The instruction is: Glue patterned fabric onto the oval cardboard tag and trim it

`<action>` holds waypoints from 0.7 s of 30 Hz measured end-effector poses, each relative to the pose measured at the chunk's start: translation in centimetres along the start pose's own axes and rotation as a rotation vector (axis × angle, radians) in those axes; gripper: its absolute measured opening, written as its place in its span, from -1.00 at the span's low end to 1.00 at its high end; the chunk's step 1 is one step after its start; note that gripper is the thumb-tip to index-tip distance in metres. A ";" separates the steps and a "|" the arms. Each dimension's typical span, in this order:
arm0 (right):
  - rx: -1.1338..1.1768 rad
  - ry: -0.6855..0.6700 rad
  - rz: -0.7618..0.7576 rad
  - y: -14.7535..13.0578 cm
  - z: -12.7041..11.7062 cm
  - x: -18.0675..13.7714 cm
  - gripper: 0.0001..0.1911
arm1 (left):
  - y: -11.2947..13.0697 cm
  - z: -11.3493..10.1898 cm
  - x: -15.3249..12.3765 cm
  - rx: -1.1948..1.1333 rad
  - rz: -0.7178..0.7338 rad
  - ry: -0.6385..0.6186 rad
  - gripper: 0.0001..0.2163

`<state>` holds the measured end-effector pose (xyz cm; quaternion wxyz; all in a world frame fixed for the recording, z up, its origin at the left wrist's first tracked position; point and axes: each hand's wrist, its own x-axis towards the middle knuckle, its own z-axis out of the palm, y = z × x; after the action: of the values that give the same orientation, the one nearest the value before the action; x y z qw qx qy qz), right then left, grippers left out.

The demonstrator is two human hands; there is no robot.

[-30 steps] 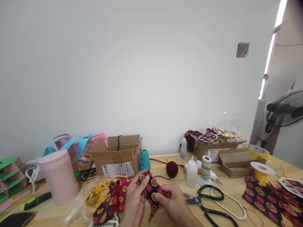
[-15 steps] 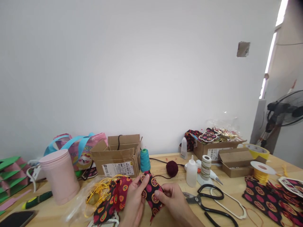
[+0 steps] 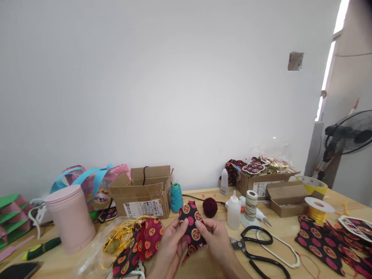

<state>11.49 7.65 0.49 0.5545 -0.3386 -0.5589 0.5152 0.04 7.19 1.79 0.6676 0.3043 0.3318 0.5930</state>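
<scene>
A piece of black patterned fabric (image 3: 192, 224) with red and orange round motifs is stretched between my two hands above the table. My left hand (image 3: 172, 242) pinches its left edge, thumb on top. On the right edge, my right hand (image 3: 213, 236) grips it between thumb and fingers. Whether anything lies behind the fabric is hidden. Black-handled scissors (image 3: 247, 248) lie just right of my right hand, next to a white frame-shaped piece (image 3: 286, 254). More patterned fabric (image 3: 148, 236) is heaped left of my left hand, beside tangled yellow cord (image 3: 122, 232).
Behind my hands stand a teal thread cone (image 3: 176, 198), a dark red yarn ball (image 3: 209, 207) and a white squeeze bottle (image 3: 234, 213). A cardboard box (image 3: 145, 193) and pink canister (image 3: 69, 217) stand left. Fabric scraps (image 3: 319, 242) and a yellow cord spool (image 3: 318, 209) are right.
The fabric has been turned and spread flatter, its upper end now fuller between the hands. My right hand has shifted up slightly along its edge. The view has moved a little.
</scene>
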 end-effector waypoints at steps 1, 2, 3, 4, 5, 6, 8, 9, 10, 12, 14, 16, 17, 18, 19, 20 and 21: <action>-0.026 0.005 -0.010 -0.1 0.0 0.0 -0.55 | 0.0 0.2 0.0 -0.013 -0.007 -0.008 -0.78; -0.059 0.013 -0.021 -0.2 0.0 0.0 -0.55 | 0.0 0.3 -0.1 -0.025 -0.013 -0.016 -0.80; -0.098 0.026 -0.034 -0.4 -0.1 0.1 -0.55 | 0.0 0.4 -0.1 -0.037 -0.017 -0.020 -0.81; -0.143 0.045 -0.047 -0.8 -0.2 0.1 -0.56 | 0.1 0.4 -0.1 -0.048 -0.020 -0.019 -0.82; -0.190 0.071 -0.062 -1.2 -0.6 0.1 -0.57 | 0.3 0.4 -0.2 -0.059 -0.022 -0.014 -0.83; -0.238 0.101 -0.075 -1.8 -1.1 0.1 -0.59 | 0.4 0.4 -0.2 -0.069 -0.024 -0.005 -0.84; -0.334 0.156 -0.093 -2.9 -2.6 -0.3 -0.65 | 0.6 0.2 -0.2 -0.095 -0.022 0.018 -0.84; -0.380 0.175 -0.093 -3.5 -3.6 -0.7 -0.68 | 0.6 0.0 -0.2 -0.109 -0.021 0.027 -0.85; -0.436 0.177 -0.088 -3.9 -4.7 -1.3 -0.73 | 0.6 -0.1 -0.2 -0.124 -0.023 0.032 -0.85; -0.587 0.169 -0.074 -4.4 -7.0 -3.0 -0.82 | 0.5 -0.2 -0.1 -0.153 -0.034 0.037 -0.86; -1.007 0.123 -0.089 -4.5 -9.1 -4.7 -0.65 | 0.4 -0.3 -0.2 -0.184 -0.062 0.025 -0.85; -1.279 0.037 -0.015 -4.5 -10.5 -6.1 -0.59 | 0.4 -0.2 -0.3 -0.206 -0.091 0.003 -0.83; -1.358 -0.004 0.023 -4.5 -10.9 -6.6 -0.58 | 0.4 -0.1 -0.4 -0.208 -0.101 -0.012 -0.81; -1.412 -0.034 0.048 -4.5 -11.1 -6.8 -0.58 | 0.4 -0.1 -0.5 -0.202 -0.109 -0.028 -0.80; -1.449 -0.052 0.064 -4.6 -11.2 -6.9 -0.56 | 0.4 0.0 -0.6 -0.188 -0.112 -0.040 -0.79; -1.476 -0.061 0.075 -4.7 -11.1 -6.8 -0.53 | 0.4 0.0 -0.6 -0.170 -0.113 -0.046 -0.78; -1.497 -0.063 0.082 -4.8 -10.9 -6.6 -0.50 | 0.4 0.0 -0.7 -0.153 -0.112 -0.052 -0.78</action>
<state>24.05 2.41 1.66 0.1399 -0.6309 -0.7627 0.0269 -0.25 6.57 2.18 0.7293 0.2487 0.2849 0.5702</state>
